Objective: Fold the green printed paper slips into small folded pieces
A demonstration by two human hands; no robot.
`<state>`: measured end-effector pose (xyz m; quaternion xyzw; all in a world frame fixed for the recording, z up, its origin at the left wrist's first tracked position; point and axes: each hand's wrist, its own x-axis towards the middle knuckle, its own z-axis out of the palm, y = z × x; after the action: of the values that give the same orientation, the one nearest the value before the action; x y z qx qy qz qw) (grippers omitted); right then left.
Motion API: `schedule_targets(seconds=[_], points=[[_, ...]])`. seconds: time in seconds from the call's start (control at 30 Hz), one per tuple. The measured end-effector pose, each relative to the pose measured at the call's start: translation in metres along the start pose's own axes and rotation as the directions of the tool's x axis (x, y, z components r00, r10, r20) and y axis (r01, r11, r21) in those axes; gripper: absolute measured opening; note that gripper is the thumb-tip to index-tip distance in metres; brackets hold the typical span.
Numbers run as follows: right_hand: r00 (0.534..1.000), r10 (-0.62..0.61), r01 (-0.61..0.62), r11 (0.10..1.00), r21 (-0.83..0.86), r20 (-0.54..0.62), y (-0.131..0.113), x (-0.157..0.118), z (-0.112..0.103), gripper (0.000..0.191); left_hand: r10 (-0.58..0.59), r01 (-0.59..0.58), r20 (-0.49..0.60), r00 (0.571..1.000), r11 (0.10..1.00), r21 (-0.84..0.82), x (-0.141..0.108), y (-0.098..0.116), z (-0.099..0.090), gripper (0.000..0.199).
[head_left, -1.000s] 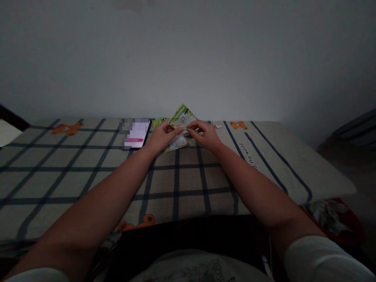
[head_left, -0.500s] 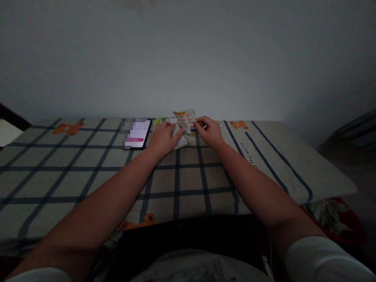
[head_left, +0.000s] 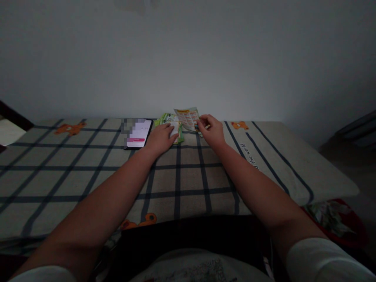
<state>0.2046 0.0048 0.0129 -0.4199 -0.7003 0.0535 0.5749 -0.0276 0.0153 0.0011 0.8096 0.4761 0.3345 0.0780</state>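
Note:
My right hand (head_left: 213,130) pinches the right edge of a printed paper leaflet (head_left: 188,116), which stands raised off the table with its yellow heading and red-and-white blocks facing me. My left hand (head_left: 161,138) lies on a small pile of green and white printed papers (head_left: 177,135), fingers stretched out and thumb apart. Some of the pile is hidden under that hand. Under my right hand, a pale edge of something pokes out, too small to make out.
A phone (head_left: 140,134) with a lit screen lies left of the papers. The table wears a checked cloth (head_left: 188,180) with bear prints and meets a plain wall (head_left: 188,58) at the back. Below the table's right side sits a red container (head_left: 357,223) with leafy-looking contents.
The leaflet in my right hand has come up and slightly right, apart from the pile. My left hand has shifted a little left, and more green paper shows beside it.

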Motion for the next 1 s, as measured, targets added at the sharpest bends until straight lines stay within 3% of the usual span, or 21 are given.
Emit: schedule_targets(seconds=[0.1, 0.17, 0.23, 0.27, 0.33, 0.37, 0.57, 0.67, 0.77, 0.87, 1.0], points=[[0.999, 0.009, -0.008, 1.0, 0.012, -0.051, -0.003, 0.0, -0.002, 0.024, 0.005, -0.015, -0.094, 0.996, 0.994, -0.105, 0.001, 0.013, -0.004, 0.04], [0.998, -0.001, 0.001, 1.0, 0.013, -0.064, -0.006, 0.001, -0.003, 0.02, -0.02, -0.02, -0.128, 0.992, 0.953, -0.302, 0.002, 0.025, -0.005, 0.042], [0.999, -0.04, 0.041, 0.999, 0.023, -0.015, -0.009, 0.0, -0.004, 0.015, -0.118, 0.054, -0.072, 0.99, 0.806, -0.589, 0.003, 0.035, -0.005, 0.051], [0.996, -0.076, 0.074, 0.997, 0.03, 0.036, -0.01, 0.0, -0.004, 0.012, -0.188, 0.113, -0.023, 0.982, 0.677, -0.727, 0.003, 0.04, -0.004, 0.057], [0.976, -0.158, 0.154, 0.987, 0.043, 0.152, -0.011, 0.0, -0.003, 0.009, -0.268, 0.189, 0.073, 0.961, 0.436, -0.88, 0.004, 0.046, -0.001, 0.065], [0.959, -0.198, 0.193, 0.98, 0.047, 0.202, -0.01, -0.001, -0.002, 0.008, -0.294, 0.2, 0.093, 0.951, 0.359, -0.912, 0.004, 0.047, 0.001, 0.065], [0.902, -0.28, 0.286, 0.958, 0.033, 0.329, -0.001, -0.002, 0.006, 0.007, -0.381, 0.225, 0.165, 0.91, 0.119, -0.967, 0.004, 0.041, 0.005, 0.049], [0.886, -0.267, 0.29, 0.957, -0.003, 0.379, 0.0, -0.003, 0.006, 0.009, -0.439, 0.249, 0.201, 0.876, 0.054, -0.967, 0.006, 0.035, 0.008, 0.04], [0.891, -0.253, 0.293, 0.955, -0.05, 0.378, -0.004, -0.004, 0.005, 0.013, -0.47, 0.242, 0.192, 0.862, 0.05, -0.969, 0.006, 0.033, 0.013, 0.035], [0.878, -0.284, 0.327, 0.944, -0.048, 0.385, -0.011, -0.005, 0.003, 0.026, -0.462, 0.216, 0.162, 0.872, 0.066, -0.974, 0.005, 0.035, 0.015, 0.031], [0.865, -0.272, 0.298, 0.955, 0.004, 0.421, -0.014, -0.005, 0.004, 0.021, -0.41, 0.189, 0.129, 0.903, 0.108, -0.976, 0.003, 0.039, 0.016, 0.031]])
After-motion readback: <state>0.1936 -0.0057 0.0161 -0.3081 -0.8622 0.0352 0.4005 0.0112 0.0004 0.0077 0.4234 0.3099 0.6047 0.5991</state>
